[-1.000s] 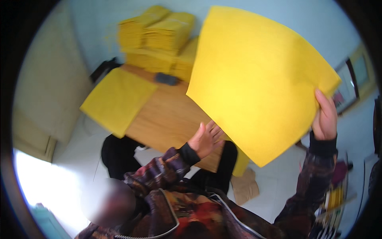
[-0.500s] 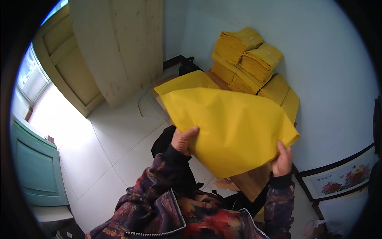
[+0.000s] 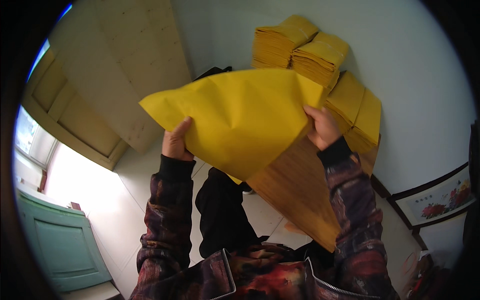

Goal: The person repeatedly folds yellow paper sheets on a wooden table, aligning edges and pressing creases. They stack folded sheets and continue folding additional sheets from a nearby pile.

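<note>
A large sheet of yellow paper [image 3: 240, 120] is stretched between my hands, bowed and lightly creased. My left hand [image 3: 176, 141] grips its near left edge, thumb on top. At the right edge, my right hand [image 3: 322, 126] pinches it the same way, with fingers out of sight underneath. The sheet hangs above the far left part of a brown wooden table [image 3: 300, 185] and hides much of it. A small yellow corner shows below the sheet; I cannot tell whether it belongs to another sheet.
Tied bundles of folded yellow paper [image 3: 320, 56] are piled at the back against the wall, with another yellow stack [image 3: 352, 107] on the table's right. A framed flower picture [image 3: 440, 197] leans at the right. Wooden panels [image 3: 115, 60] and a green cabinet door [image 3: 65, 245] stand left.
Both hands have carried the yellow sheet left and farther away, uncovering more tabletop in front. The view has shifted too. Both hands keep their hold.
</note>
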Available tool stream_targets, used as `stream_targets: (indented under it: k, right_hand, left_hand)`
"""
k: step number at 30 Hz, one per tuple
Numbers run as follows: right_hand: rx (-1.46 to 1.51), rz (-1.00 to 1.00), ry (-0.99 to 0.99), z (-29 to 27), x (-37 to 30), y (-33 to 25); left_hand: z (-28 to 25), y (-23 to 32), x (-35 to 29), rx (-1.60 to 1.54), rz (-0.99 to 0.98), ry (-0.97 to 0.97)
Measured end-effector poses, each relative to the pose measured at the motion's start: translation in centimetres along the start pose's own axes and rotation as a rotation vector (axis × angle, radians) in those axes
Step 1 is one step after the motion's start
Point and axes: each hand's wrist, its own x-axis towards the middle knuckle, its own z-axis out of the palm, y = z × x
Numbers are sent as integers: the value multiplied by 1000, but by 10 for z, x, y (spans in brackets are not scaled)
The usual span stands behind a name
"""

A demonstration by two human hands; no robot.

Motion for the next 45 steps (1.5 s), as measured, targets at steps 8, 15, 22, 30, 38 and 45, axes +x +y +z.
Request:
stream_targets:
  k: [8, 15, 22, 30, 38, 45]
  right_hand:
    - [89, 136, 247, -57, 77, 93]
    - [89, 294, 272, -97, 72, 145]
    - [95, 242, 262, -86, 67, 136]
    - [115, 147, 279, -85, 59, 136]
    - [147, 156, 305, -96, 58, 153]
    - [118, 202, 432, -90, 60, 148]
  left_hand:
    - [-65, -78, 46, 63, -375, 380]
    - [-97, -116, 33, 166, -353, 399]
    - [-80, -105, 36, 278, -265, 337]
    - [-69, -84, 50, 290, -169, 271]
    - [-99, -108, 46, 315, -318, 271]
    - [-104, -107, 54, 251, -391, 354]
